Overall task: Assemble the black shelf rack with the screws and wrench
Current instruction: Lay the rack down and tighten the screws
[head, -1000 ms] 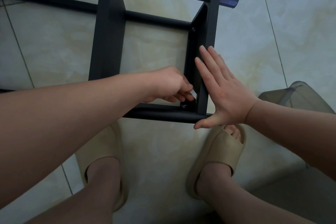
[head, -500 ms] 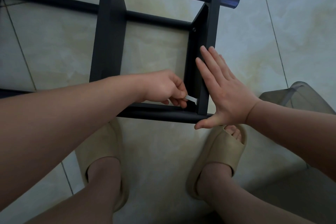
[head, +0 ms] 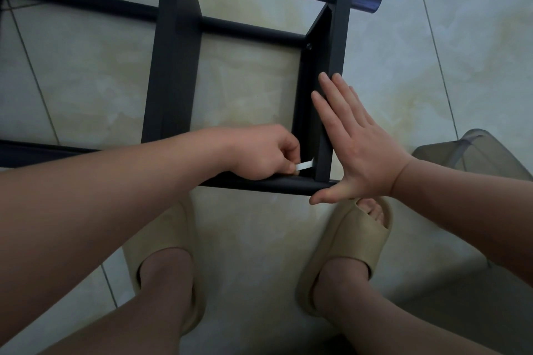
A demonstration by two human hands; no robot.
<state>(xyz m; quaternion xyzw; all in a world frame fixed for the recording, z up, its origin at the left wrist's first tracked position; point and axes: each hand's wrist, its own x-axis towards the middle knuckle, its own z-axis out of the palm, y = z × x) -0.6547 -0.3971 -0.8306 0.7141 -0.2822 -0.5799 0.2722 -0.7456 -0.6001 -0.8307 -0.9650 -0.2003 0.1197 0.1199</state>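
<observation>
The black shelf rack [head: 173, 66] lies on its side on the tiled floor, its round tubes joined by flat cross plates. My left hand [head: 259, 153] pinches a small silver wrench [head: 304, 165] whose tip sits at the inner bottom corner of the right-hand plate [head: 331, 60], just above the near tube [head: 274, 184]. My right hand [head: 354, 147] presses flat against the outer face of that plate, fingers straight and thumb under the near tube's end. A screw head [head: 309, 46] shows at the plate's upper inner corner. The screw under the wrench is hidden.
My two feet in beige slides [head: 349, 239] stand on the pale floor tiles just in front of the rack. A translucent grey plastic object [head: 476, 153] sits at the right edge behind my right forearm. The rack runs out of view to the left.
My left hand has swung the wrench handle downward and leftward, from pointing up-left to lying nearly level. My right hand stays flat on the plate.
</observation>
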